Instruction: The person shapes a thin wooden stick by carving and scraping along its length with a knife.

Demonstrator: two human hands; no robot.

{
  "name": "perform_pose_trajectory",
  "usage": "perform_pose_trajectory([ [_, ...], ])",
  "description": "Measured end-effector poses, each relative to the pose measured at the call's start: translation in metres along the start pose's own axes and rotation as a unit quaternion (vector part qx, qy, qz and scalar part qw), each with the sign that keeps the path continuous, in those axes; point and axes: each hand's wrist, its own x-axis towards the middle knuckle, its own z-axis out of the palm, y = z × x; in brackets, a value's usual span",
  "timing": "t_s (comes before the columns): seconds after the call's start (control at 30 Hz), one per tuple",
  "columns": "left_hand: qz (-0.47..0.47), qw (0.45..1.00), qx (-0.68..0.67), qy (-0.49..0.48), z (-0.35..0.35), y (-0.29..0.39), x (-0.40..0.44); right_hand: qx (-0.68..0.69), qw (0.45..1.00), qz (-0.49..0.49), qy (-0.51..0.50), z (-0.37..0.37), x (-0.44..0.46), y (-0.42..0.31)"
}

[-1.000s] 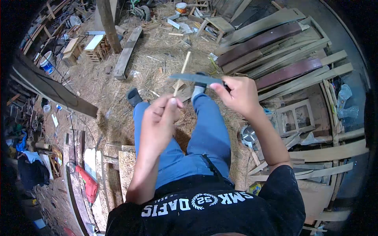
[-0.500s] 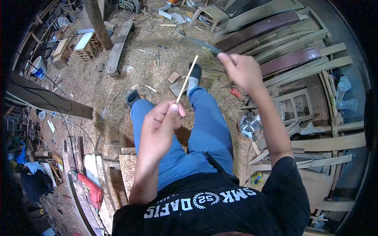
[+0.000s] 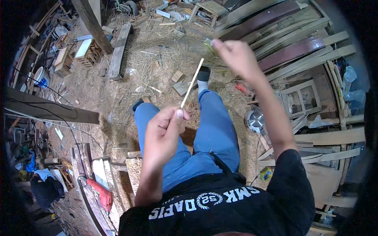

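Observation:
My left hand (image 3: 164,135) is closed in front of my legs, pinching the lower end of a thin, pale wooden stick (image 3: 192,83) between thumb and fingers. The stick points up and slightly right, its far end free. Ahead and to the right, my right hand (image 3: 238,59) is wrapped round the handle of a long-bladed knife (image 3: 204,36). Its blade is smeared by motion and hard to make out against the floor. Blade and stick are apart. Near my right foot, small wood blocks (image 3: 178,76) lie on the shavings.
Long boards (image 3: 291,59) are stacked on the right, beside a circular saw (image 3: 256,120). A red drill (image 3: 103,194) rests on planks at lower left. A wooden post (image 3: 92,25), a beam (image 3: 51,108) and a plank (image 3: 120,51) stand or lie further off.
My right hand has moved up and slightly left with the knife, which is now more blurred. My left hand still pinches the stick. The whole view has shifted a little.

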Motion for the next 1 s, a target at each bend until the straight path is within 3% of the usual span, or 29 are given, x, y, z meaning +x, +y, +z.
perform_pose_trajectory([
  [0.07, 0.009, 1.0, 0.017, 0.001, -0.003, -0.002, 0.0, 0.023, 0.993, -0.046, 0.109, 0.003, 0.034, 0.045],
  [0.23, 0.043, 0.996, 0.063, 0.051, -0.005, -0.01, 0.014, 0.154, 0.985, -0.069, 0.041, 0.012, -0.023, 0.008],
  [0.27, 0.047, 0.995, 0.066, 0.053, -0.001, -0.009, 0.014, 0.117, 0.982, -0.127, 0.076, 0.025, -0.038, 0.003],
  [0.33, 0.081, 0.989, 0.102, 0.066, 0.009, -0.008, 0.013, 0.028, 0.968, -0.247, 0.036, 0.026, -0.067, -0.018],
  [0.4, 0.089, 0.985, 0.125, 0.079, 0.02, -0.006, 0.004, -0.009, 0.955, -0.294, 0.047, 0.038, -0.085, -0.018],
  [0.43, 0.095, 0.981, 0.144, 0.094, 0.023, -0.006, -0.001, -0.005, 0.956, -0.29, 0.051, 0.04, -0.084, -0.011],
  [0.5, 0.086, 0.984, 0.137, 0.075, 0.02, -0.006, -0.008, 0.033, 0.986, -0.158, 0.038, 0.038, -0.063, 0.005],
  [0.53, 0.079, 0.987, 0.125, 0.059, 0.019, -0.005, -0.013, 0.092, 0.995, -0.023, 0.017, 0.023, -0.053, 0.001],
  [0.67, 0.091, 0.978, 0.153, 0.11, 0.026, -0.004, -0.028, 0.075, 0.993, -0.046, 0.075, 0.018, -0.058, 0.023],
  [0.73, 0.095, 0.977, 0.157, 0.106, 0.027, -0.001, -0.028, 0.131, 0.979, -0.144, 0.06, 0.022, -0.092, 0.001],
  [0.8, 0.102, 0.977, 0.159, 0.098, 0.034, 0.0, -0.03, 0.072, 0.976, -0.197, 0.051, 0.024, -0.109, -0.008],
  [0.87, 0.129, 0.97, 0.175, 0.108, 0.044, -0.002, -0.035, 0.025, 0.924, -0.362, 0.122, 0.03, -0.118, -0.006],
  [0.9, 0.128, 0.97, 0.177, 0.106, 0.045, -0.001, -0.038, 0.032, 0.948, -0.3, 0.099, 0.035, -0.109, 0.004],
  [0.93, 0.119, 0.97, 0.192, 0.093, 0.044, 0.0, -0.04, 0.033, 0.949, -0.298, 0.099, 0.025, -0.095, 0.01],
  [1.0, 0.113, 0.967, 0.212, 0.08, 0.045, 0.0, -0.049, 0.064, 0.997, -0.006, 0.038, 0.004, -0.07, 0.019],
])
